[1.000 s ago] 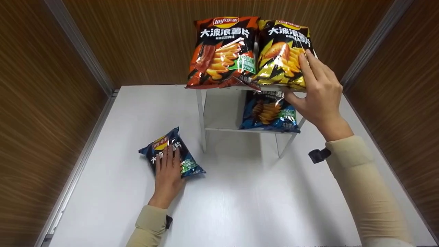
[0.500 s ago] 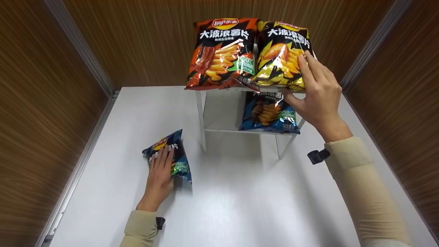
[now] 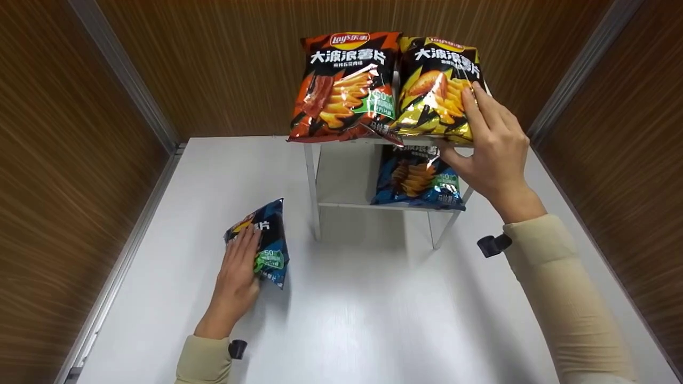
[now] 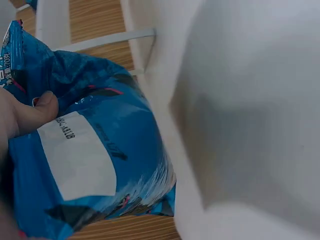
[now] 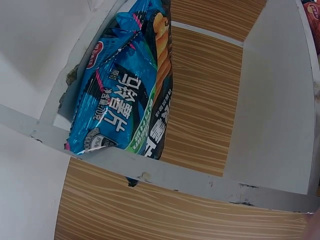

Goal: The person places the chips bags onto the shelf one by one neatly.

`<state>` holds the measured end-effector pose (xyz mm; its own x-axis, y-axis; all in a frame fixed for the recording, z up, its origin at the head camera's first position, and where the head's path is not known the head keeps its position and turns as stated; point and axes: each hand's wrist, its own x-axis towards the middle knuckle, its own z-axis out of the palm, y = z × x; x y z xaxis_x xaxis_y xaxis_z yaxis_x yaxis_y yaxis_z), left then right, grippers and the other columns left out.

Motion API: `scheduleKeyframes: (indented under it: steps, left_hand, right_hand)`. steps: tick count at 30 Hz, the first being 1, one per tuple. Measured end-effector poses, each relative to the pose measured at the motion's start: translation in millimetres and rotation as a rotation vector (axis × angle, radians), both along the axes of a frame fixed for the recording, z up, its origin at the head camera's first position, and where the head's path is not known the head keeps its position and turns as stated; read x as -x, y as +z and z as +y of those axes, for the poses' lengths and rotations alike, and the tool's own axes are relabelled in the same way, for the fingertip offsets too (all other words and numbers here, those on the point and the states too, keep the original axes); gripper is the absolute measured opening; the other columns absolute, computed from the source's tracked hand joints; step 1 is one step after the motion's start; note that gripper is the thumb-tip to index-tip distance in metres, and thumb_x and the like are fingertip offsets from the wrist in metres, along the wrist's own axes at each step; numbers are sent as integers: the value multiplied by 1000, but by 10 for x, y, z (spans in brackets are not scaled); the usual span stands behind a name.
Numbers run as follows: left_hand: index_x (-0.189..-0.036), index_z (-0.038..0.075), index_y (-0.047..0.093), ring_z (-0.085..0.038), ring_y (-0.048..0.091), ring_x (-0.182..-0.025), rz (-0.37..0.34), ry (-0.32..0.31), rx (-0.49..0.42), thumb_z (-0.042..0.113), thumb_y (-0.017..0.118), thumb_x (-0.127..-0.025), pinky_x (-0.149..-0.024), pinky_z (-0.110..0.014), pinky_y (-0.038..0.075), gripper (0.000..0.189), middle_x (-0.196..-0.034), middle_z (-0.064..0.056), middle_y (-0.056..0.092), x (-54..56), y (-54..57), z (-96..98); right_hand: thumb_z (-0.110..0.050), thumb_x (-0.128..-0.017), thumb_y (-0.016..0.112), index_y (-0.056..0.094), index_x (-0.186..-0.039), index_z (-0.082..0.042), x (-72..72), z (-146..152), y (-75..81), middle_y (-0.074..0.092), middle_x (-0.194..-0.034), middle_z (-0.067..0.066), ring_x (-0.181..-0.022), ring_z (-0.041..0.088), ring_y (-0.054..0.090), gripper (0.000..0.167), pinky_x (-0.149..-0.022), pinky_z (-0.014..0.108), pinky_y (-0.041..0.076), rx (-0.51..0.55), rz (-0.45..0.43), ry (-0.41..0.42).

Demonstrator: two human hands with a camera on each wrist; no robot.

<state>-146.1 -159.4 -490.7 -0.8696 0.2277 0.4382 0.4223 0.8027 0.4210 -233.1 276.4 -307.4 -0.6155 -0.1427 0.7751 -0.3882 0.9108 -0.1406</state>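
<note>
In the head view, my left hand (image 3: 235,274) holds a dark blue chip bag (image 3: 272,258), fingers over its printed front. The left wrist view shows my thumb pressed on the back of that chip bag (image 4: 132,145), beside a white label. At the upper right, my right hand (image 3: 493,146) rests its extended fingers on the right side of a yellow chip bag (image 3: 435,98). Its thumb lies lower, by the shelf edge. A red chip bag (image 3: 344,90) leans beside the yellow one on the top board. Only a bit of the right hand shows in the right wrist view.
A white two-level shelf (image 3: 349,170) stands at the back of a white tabletop (image 3: 352,320). Another blue chip bag (image 3: 419,181) leans on its lower level, at the right; the right wrist view shows this chip bag (image 5: 120,95) closer. Wood-patterned walls (image 3: 224,69) enclose the space.
My left hand has shifted left and slightly down, turning the blue chip bag more upright and edge-on. The right hand stays on the yellow bag.
</note>
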Motion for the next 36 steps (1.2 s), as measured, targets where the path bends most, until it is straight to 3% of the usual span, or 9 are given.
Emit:
scheduleKeyframes:
  steps: [7, 14, 21, 28, 36]
  left_hand:
    - [-153, 1, 34, -34, 29, -149, -52, -31, -50, -30, 44, -68, -124, -48, 19, 91, -161, -14, 32, -161, 246, 19]
    - [-150, 2, 40, -31, 34, -148, -27, -52, -29, -28, 48, -66, -121, -53, 25, 90, -159, -12, 38, -283, 458, 111]
    - [-147, 2, 44, -34, 38, -145, -62, -96, 8, -25, 47, -64, -120, -55, 28, 87, -155, -15, 43, -413, 645, 237]
    - [-147, 4, 45, -32, 39, -145, -39, -196, 29, -23, 47, -67, -119, -55, 29, 85, -155, -12, 43, -422, 787, 411]
    - [-147, 6, 46, -29, 41, -144, 18, -264, 77, -19, 48, -71, -119, -52, 31, 80, -155, -11, 44, -342, 938, 621]
  right_hand:
    - [-46, -86, 70, 40, -153, -20, -11, -2, 3, 41, -157, 5, -135, 34, 49, 78, -113, 51, 40, 4, -13, -4]
    - [-47, -86, 70, 38, -154, -22, -20, -5, 4, 39, -159, 4, -137, 34, 47, 79, -113, 51, 40, -3, -44, -19]
    - [-48, -87, 69, 37, -154, -22, -15, -12, 9, 39, -159, 3, -137, 33, 47, 78, -113, 52, 40, -3, -41, -17]
    - [-44, -85, 71, 41, -152, -18, -2, 0, 1, 42, -157, 5, -135, 34, 49, 78, -112, 52, 41, -1, -6, -3]
    - [-44, -85, 71, 41, -152, -19, 1, -2, -1, 42, -157, 5, -135, 34, 49, 77, -113, 51, 41, 1, -7, -7]
